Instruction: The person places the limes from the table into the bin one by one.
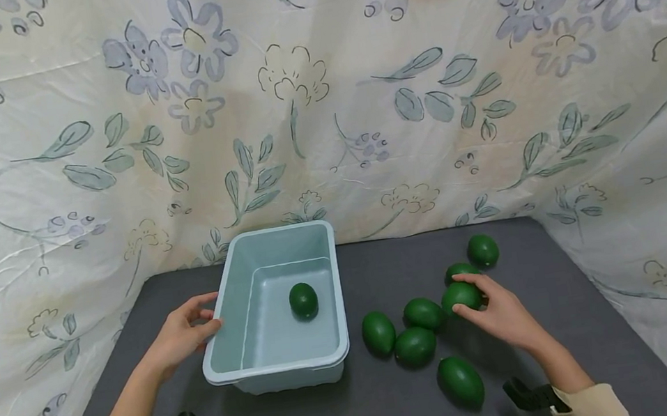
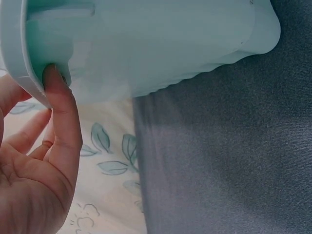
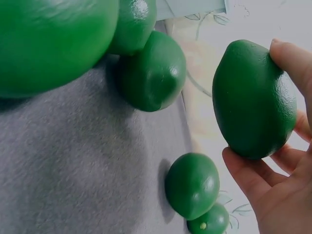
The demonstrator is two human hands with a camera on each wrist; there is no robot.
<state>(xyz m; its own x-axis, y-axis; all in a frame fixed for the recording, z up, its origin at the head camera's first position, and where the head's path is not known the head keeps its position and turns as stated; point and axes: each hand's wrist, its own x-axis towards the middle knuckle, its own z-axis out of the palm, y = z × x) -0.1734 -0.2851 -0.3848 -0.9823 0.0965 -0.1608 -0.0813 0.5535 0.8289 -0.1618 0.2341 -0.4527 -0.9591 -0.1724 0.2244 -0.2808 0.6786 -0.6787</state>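
Near lime [image 1: 460, 382] loose — right hand [image 1: 502, 316] pinches lime [image 1: 460, 296]; left hand [image 1: 182, 333] grips bin rim [image 1: 219, 335].

tub [image 1: 228, 299]: smooth pale-blue plastic, slight sheen | limes [image 1: 416, 346]: green, finely pebbled skin, semi-gloss, look plastic | bench [image 1: 575, 317]: dark grey matt felt-like cloth, fuzzy | backdrop [image 1: 356, 92]: thin wrinkled floral-print cloth, faint sheen
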